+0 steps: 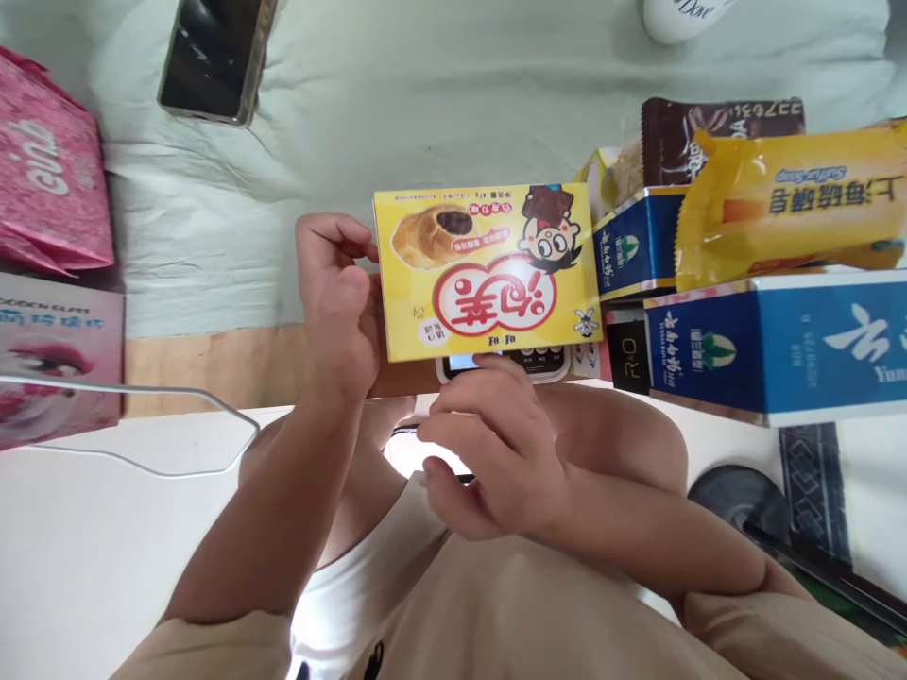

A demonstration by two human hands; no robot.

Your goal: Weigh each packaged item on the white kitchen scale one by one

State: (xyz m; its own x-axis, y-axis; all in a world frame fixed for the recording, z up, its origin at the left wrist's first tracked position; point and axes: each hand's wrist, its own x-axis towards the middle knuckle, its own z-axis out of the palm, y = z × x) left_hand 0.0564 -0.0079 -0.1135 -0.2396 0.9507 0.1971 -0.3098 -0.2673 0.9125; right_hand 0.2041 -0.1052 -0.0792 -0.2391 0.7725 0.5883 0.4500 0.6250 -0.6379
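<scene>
My left hand (336, 307) is closed on the left edge of a yellow snack box (425, 293), its fingers curled partly behind it. The box is printed with a cream puff and a cartoon face, upside down from here. My right hand (496, 444) is just below the box's lower edge, holding nothing, its fingers loosely bent and apart. One of its fingertips overlaps a white-edged device (559, 365) with a small screen and round keys. The box hides most of this device. Whether that finger touches the box or the device, I cannot tell.
At right lie blue-and-white boxes (709, 349), a yellow soap packet (786, 208), a brown packet (723, 127) and a black box (627, 359). A phone (216, 61) and white bottle (680, 19) lie farther back. A pink pack (53, 170), pink box (57, 368) and white cable (177, 388) are left.
</scene>
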